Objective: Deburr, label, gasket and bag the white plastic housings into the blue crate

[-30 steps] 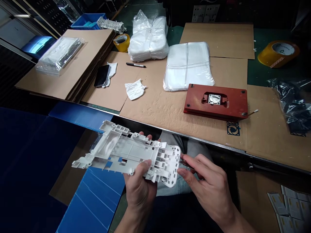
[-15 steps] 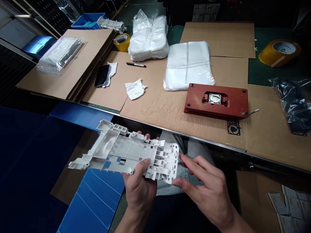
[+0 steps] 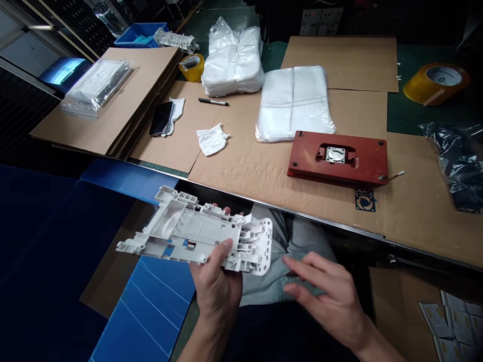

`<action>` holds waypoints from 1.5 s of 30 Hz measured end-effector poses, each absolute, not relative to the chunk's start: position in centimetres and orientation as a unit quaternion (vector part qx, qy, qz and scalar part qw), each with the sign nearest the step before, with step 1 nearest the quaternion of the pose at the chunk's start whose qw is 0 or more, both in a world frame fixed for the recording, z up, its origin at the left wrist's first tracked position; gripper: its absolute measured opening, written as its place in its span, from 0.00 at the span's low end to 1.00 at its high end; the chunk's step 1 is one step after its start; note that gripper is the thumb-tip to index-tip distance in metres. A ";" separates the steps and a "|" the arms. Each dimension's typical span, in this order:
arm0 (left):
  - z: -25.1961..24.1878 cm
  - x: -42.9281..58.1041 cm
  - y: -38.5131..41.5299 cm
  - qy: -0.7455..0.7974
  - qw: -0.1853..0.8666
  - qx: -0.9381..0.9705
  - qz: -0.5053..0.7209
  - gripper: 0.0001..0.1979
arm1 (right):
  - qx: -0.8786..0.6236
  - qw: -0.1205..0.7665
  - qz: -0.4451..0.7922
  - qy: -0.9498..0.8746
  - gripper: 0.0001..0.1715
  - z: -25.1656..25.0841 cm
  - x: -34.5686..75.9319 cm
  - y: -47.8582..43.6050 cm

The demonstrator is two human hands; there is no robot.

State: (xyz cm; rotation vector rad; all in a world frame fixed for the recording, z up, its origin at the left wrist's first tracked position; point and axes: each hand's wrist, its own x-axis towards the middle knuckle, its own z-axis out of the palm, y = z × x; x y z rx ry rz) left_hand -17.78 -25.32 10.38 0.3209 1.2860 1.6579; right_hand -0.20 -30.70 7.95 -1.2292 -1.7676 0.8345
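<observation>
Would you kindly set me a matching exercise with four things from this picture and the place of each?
Things:
1. white plastic frame
2. cotton swab
3. bagged package
4. black phone

Places:
A. on top of the cardboard stack
B. overlapping a white cloth
C. in the left hand
D. at the right end of the red block

Pairs: 1-C, 2-D, 3-A, 4-B

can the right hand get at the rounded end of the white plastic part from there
Probably yes: the right hand is just off that end of the white plastic part, with nothing visible between them, and the left hand grips further back, leaving it uncovered.
</observation>
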 end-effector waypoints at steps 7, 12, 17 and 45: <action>10.5 -19.6 -25.2 0.450 0.609 0.084 0.647 0.29 | -0.580 0.365 0.337 -0.645 0.20 6.7 2.9 -30.4; 10.3 -20.7 -25.2 0.471 0.717 0.003 0.514 0.29 | -0.589 0.368 0.324 -0.642 0.14 7.2 3.2 -29.8; 9.8 -21.0 -25.8 0.487 0.712 -0.019 0.506 0.30 | -0.622 0.323 0.287 -0.653 0.14 7.0 3.3 -29.5; 10.1 -19.8 -28.3 0.346 0.925 0.028 0.155 0.58 | -0.333 0.048 0.038 -0.941 0.31 14.4 4.8 -23.4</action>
